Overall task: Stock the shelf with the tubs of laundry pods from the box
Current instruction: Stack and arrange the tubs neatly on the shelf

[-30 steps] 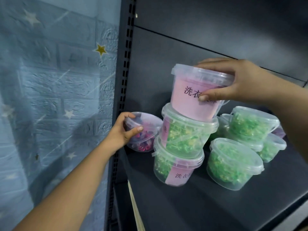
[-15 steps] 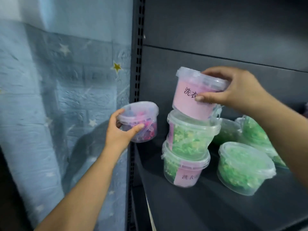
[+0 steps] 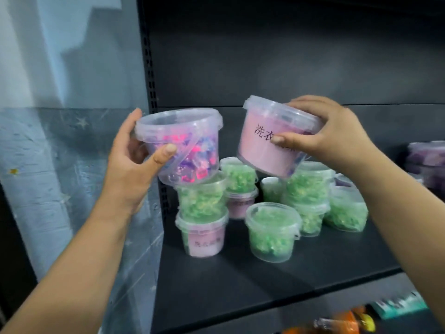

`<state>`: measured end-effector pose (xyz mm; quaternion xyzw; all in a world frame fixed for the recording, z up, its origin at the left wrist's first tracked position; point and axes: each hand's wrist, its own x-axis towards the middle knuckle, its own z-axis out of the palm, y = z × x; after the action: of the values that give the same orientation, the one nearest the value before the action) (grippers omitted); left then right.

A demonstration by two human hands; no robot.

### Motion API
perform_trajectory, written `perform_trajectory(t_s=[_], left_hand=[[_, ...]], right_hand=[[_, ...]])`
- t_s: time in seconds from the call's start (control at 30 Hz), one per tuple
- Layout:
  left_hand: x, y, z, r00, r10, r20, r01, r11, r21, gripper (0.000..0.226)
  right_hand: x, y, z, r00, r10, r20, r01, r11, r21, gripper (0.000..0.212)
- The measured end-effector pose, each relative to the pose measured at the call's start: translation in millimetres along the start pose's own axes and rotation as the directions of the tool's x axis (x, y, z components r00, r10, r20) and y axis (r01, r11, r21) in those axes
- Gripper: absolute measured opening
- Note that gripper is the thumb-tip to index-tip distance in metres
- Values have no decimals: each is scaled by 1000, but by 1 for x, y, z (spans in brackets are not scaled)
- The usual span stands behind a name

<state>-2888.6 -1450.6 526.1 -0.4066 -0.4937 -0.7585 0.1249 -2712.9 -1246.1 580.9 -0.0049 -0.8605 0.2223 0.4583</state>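
Far left: blue star-patterned wall [image 3: 48,165], then the black perforated shelf upright [image 3: 151,92].

Left hand [image 3: 130,169]: gripping a clear plastic tub of pink and purple pods [image 3: 183,150], thumb across the front wall, fingers round the back. Tub is upright, lid on, bail handle hanging down the front. It's in the air at the shelf's left edge, directly over a two-high stack: clear tub of green pods [image 3: 202,201] on top of a clear tub with a pink label [image 3: 203,237]. The held tub's base overlaps the stack's top lid in view; can't tell if they touch.

Behind that stack: a second green-pod tub [image 3: 239,175] sitting on a second pink-labelled tub [image 3: 240,204].

Right hand [image 3: 330,138]: gripping a clear tub with a full pink label and black Chinese print [image 3: 267,145], fingers over the lid rim, thumb pressed on the label. Tub is tilted, lid leaning right, held in the air above the tubs on the board.

Below it, front: single lidded tub of green pods [image 3: 272,232] standing alone on the dark shelf board [image 3: 240,285]. Right of it, a cluster of green tubs [image 3: 310,196], some stacked, count unclear. Far right: purple tubs [image 3: 428,162], blurred.

Lower shelf, bottom right: orange packs [image 3: 342,321] and a teal box [image 3: 397,307], too blurred to read.
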Motion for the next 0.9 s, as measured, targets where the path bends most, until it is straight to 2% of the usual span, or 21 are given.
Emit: perform_trajectory(t_s=[0.1, 0.17, 0.27, 0.37, 0.47, 0.53, 0.63, 0.7, 0.8, 0.9], left_hand=[[-28, 7, 50, 998, -44, 37, 46, 996, -70, 99], [-50, 3, 82, 992, -100, 75, 106, 991, -80, 98], [-89, -10, 133, 968, -195, 156, 210, 974, -89, 98], [-122, -28, 171, 942, -271, 196, 291, 953, -84, 97], [-148, -48, 197, 916, -358, 182, 367, 930, -16, 90], [-158, -63, 213, 909, -378, 178, 375, 926, 52, 83], [-165, -84, 231, 897, -400, 191, 377, 915, 142, 85], [-165, -98, 238, 875, -438, 205, 411, 897, 161, 87], [-165, -111, 241, 840, -504, 202, 465, 859, 213, 102], [-167, -116, 240, 816, -550, 177, 497, 824, 272, 108]], right_hand=[[-28, 17, -43, 998, 68, -3, -68, 997, 26, 40], [-47, 32, -69, 994, 106, -27, -106, 994, 5, 46], [-79, 60, -103, 986, 162, -41, -166, 976, -138, 61], [-108, 91, -121, 977, 212, -23, -212, 953, -214, 61], [-131, 125, -125, 971, 239, 11, -227, 933, -279, 63], [-140, 148, -122, 964, 263, 41, -237, 918, -317, 65], [-151, 182, -112, 950, 298, 95, -245, 898, -365, 68], [-158, 202, -104, 938, 328, 107, -267, 887, -377, 69], [-167, 221, -97, 933, 346, 100, -295, 893, -341, 68], [-171, 233, -93, 937, 342, 63, -320, 920, -228, 81]])
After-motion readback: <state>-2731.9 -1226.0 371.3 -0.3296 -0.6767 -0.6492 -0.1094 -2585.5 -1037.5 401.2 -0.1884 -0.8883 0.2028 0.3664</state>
